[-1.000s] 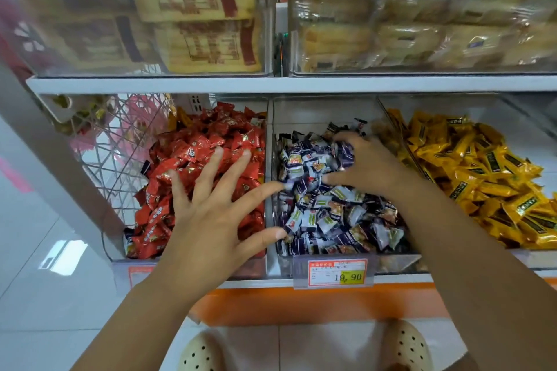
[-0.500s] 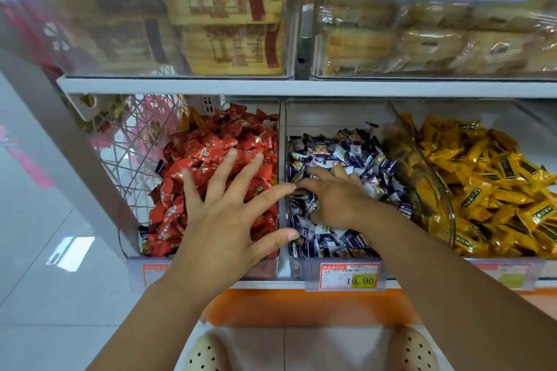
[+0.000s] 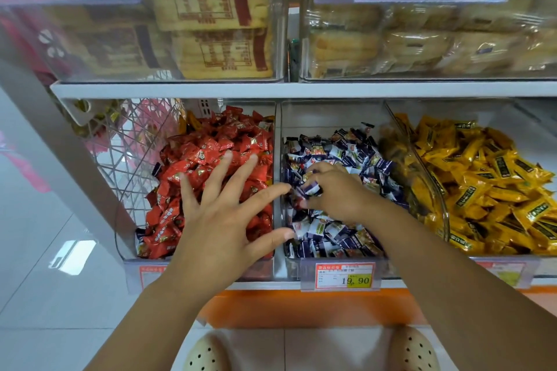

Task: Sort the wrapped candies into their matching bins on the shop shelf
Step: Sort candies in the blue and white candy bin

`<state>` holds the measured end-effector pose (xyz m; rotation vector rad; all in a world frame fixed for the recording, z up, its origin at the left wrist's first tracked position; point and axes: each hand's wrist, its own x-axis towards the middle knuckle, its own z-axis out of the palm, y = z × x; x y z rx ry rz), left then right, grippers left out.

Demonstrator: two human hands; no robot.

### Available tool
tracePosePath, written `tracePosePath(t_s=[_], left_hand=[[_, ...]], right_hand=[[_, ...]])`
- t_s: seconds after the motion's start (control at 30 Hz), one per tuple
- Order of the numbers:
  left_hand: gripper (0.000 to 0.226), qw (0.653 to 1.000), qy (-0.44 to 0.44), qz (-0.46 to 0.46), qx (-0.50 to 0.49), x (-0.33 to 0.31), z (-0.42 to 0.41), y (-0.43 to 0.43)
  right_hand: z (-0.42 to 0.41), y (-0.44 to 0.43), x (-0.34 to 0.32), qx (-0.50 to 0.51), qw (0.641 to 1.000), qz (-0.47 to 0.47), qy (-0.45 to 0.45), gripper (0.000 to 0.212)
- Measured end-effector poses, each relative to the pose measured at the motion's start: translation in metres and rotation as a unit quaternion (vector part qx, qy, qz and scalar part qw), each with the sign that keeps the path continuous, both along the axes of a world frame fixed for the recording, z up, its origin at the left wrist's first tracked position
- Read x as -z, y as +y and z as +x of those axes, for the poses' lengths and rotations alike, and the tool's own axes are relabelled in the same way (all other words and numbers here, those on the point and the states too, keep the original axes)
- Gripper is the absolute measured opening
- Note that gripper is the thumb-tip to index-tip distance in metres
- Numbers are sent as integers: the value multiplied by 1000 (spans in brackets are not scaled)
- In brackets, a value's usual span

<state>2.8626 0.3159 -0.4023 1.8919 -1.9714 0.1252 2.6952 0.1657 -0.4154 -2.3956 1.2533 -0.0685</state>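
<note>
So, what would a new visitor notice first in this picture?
Three bright heaps side by side: red candies left, purple-and-white candies in the middle, yellow candies right. The left hand is spread over the red heap, while the right hand pinches one wrapped piece in the middle heap.

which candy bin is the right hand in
The middle bin, holding purple candies: the right hand grips some there. The left hand spreads over the red bin; the yellow bin is untouched.
</note>
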Motion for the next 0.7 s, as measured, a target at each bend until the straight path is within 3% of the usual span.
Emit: tracePosePath(t_s=[0.17, 0.27, 0.33, 0.43, 0.57, 0.7], left_hand=[[58, 1000, 30, -2, 5, -3, -2, -1], [58, 997, 73, -25, 0, -7, -7, -3], [60, 997, 70, -36, -8, -10, -14, -8], [57, 998, 47, -46, -3, -12, -28, -17], [43, 997, 34, -69, 5, -12, -40, -23], [38, 990, 70, -122, -2, -17, -35, -20]], right_hand=[[-29, 4, -45, 51, 971, 175, -152, 45], [-41, 10, -55, 67, 940, 252, -219, 18], [-44, 15, -57, 63, 923, 296, -239, 13], [-45, 20, -52, 32, 894, 352, -277, 34], [-47, 22, -49, 30, 886, 368, -281, 47], [-62, 11, -63, 41, 941, 257, -217, 24]])
